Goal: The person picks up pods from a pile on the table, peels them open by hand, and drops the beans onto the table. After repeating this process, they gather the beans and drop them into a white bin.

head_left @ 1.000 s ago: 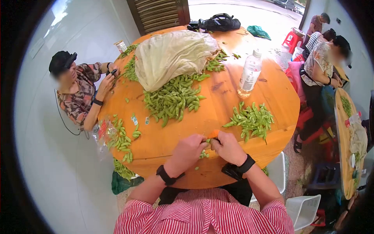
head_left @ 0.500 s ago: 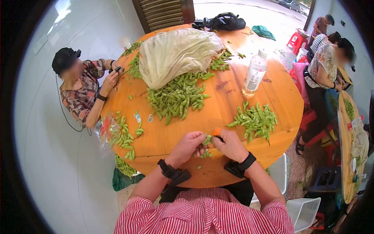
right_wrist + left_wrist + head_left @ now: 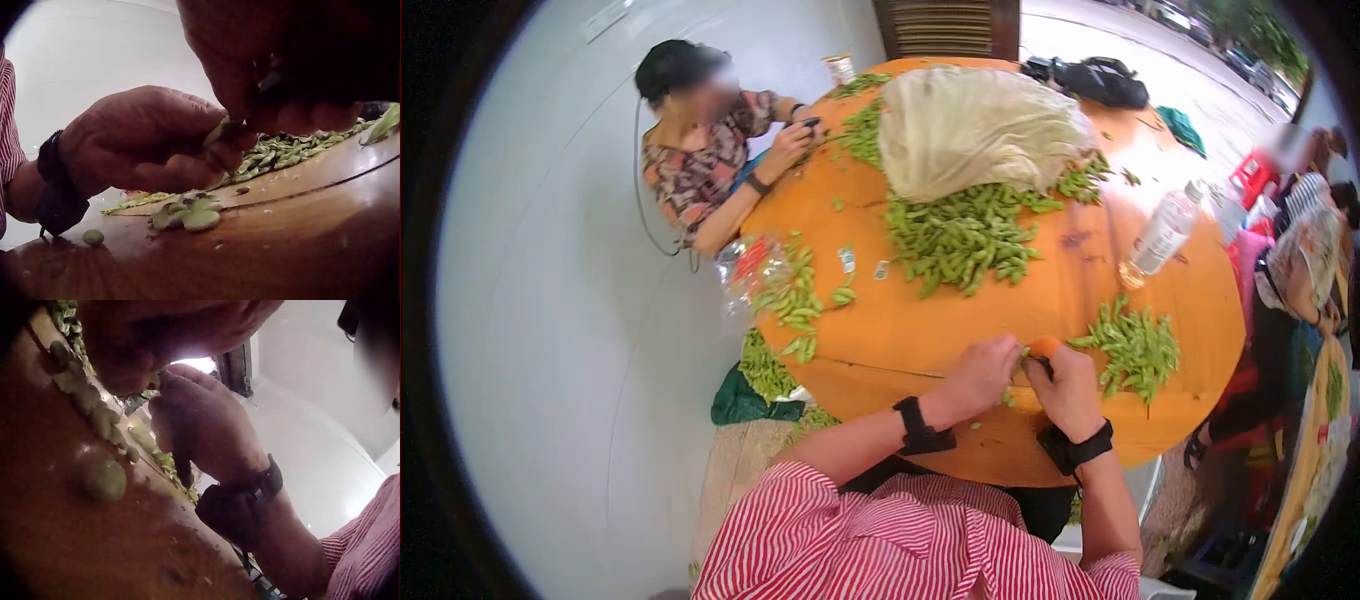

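Observation:
My left hand [image 3: 978, 378] pinches a green bean pod [image 3: 219, 130] over the front of the round wooden table [image 3: 900, 320]. Meeting it from the right, my right hand [image 3: 1068, 395] has its fingers curled round a small orange-and-black object [image 3: 1043, 347], its thumb at the pod's end. That object's kind cannot be told, since the fingers cover most of it. Beneath the hands, several shelled beans [image 3: 197, 215] lie in a little cluster, and a single bean [image 3: 93, 237] sits apart. A small pile of pods [image 3: 1138, 345] spreads just right of the right hand.
A large heap of pods [image 3: 960, 245] lies mid-table, partly under a pale cloth sack [image 3: 985, 130]. To its right stands a bottle [image 3: 1165, 235]. More pods [image 3: 795, 295] lie leftward beside a clear plastic bag [image 3: 750, 262]. Another person [image 3: 710, 170] sits at the left edge.
The head view has swung left, so the table and hands appear farther right. The hands remain together at the pod, the left fingers drawn in closer than half a second ago.

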Action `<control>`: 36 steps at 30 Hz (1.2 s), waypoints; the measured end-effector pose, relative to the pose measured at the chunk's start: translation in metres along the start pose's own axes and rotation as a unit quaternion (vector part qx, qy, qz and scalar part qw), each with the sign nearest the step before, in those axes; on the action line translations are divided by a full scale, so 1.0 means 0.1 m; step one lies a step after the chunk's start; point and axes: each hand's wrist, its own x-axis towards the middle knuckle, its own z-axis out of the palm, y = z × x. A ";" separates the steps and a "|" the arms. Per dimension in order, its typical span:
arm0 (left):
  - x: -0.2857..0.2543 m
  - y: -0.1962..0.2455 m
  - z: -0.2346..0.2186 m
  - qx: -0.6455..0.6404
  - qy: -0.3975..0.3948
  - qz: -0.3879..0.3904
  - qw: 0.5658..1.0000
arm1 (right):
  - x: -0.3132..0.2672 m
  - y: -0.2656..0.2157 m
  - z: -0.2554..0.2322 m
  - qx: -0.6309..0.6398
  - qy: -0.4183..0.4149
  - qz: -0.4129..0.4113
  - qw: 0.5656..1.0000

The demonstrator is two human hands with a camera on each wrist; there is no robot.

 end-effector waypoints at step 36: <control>0.01 0.07 -0.36 -0.321 -0.109 -0.240 0.910 | -0.06 0.24 0.15 0.266 -0.050 0.170 0.948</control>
